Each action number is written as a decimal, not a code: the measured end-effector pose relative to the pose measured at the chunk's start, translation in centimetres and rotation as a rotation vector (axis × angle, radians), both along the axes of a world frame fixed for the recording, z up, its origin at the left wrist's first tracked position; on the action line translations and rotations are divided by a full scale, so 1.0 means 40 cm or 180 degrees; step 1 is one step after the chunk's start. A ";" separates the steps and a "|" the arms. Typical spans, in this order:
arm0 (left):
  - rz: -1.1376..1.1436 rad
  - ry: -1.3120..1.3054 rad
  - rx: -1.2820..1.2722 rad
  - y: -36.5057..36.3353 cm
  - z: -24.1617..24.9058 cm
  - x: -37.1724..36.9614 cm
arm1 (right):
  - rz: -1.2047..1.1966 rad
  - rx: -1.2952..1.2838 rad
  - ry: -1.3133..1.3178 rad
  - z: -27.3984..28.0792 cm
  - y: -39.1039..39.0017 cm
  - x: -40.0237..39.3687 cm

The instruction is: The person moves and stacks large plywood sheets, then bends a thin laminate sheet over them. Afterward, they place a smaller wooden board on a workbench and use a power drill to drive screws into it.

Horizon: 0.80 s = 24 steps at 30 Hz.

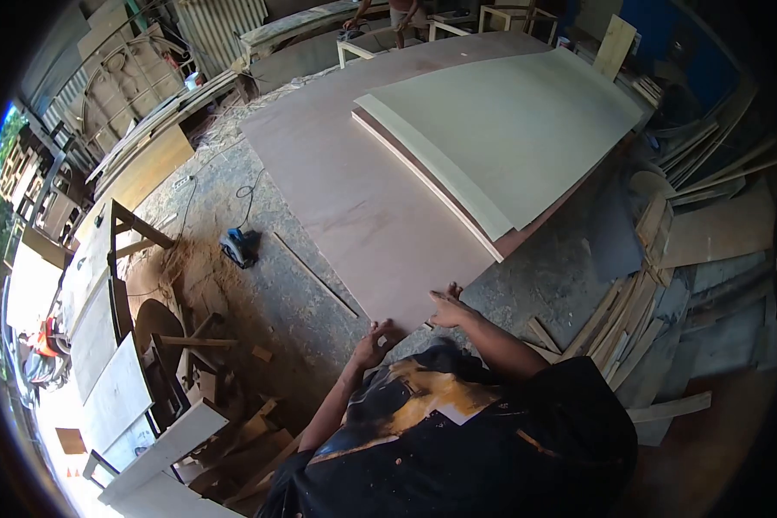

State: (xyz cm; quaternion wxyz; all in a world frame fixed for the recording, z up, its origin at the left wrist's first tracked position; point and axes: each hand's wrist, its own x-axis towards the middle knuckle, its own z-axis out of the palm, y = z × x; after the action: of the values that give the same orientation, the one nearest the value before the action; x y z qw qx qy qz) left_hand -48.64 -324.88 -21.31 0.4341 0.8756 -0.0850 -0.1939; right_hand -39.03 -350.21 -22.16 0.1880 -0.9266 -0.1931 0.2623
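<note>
A large brown plywood sheet [345,220] stretches away from me, its near end in front of my body. At that end's left corner, my left hand [371,347] grips the edge with bent fingers. Close by on the right, my right hand [451,309] takes the same sheet near its other corner, some fingers showing over the top. The undersides of both hands are hidden. On the brown sheet's right half lies a pale greenish panel [509,129], with a light wood edge strip [427,188] along its left side.
A blue circular saw [236,246] rests on the sawdust-strewn concrete floor, left of a thin wood strip [315,274]. Wood offcuts [609,319] pile up at right. Benches and boards [116,345] line the left. Another person [403,19] stands at the back.
</note>
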 end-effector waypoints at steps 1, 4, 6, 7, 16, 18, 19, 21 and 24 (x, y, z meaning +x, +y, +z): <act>0.0027 0.0097 -0.0128 0.002 0.010 -0.004 | -0.0002 -0.0138 0.0109 0.025 0.008 0.002; 0.0122 0.0154 -0.0542 0.018 0.002 -0.006 | -0.0014 -0.0427 0.0282 0.028 0.020 0.029; 0.0156 0.0105 -0.0611 0.022 -0.007 -0.007 | -0.0055 -0.0569 0.0379 0.014 0.019 0.038; 0.0148 0.0059 -0.0673 0.020 -0.011 -0.010 | 0.0013 -0.0415 0.0397 0.023 0.016 0.042; 0.0531 0.0181 -0.0793 0.010 -0.011 -0.011 | 0.0196 -0.0484 0.0270 0.092 0.015 0.037; 0.0714 0.0251 -0.0861 0.008 0.037 -0.008 | 0.0386 -0.0509 0.0355 0.108 0.011 0.065; 0.1005 0.0509 -0.1099 0.003 0.080 -0.007 | 0.0096 -0.0381 0.0460 0.106 0.005 0.084; 0.1455 0.0726 -0.1367 0.004 0.123 -0.009 | -0.0070 -0.0286 0.0553 0.119 0.021 0.121; 0.1685 0.0723 -0.1583 0.032 0.157 -0.029 | -0.0193 -0.0015 0.0243 0.179 0.056 0.161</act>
State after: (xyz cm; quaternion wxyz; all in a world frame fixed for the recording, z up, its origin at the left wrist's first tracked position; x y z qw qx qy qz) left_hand -49.79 -323.59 -15.05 0.6750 0.7082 0.1484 -0.1443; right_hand -32.58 -347.98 -14.99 0.2009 -0.9218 -0.1570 0.2921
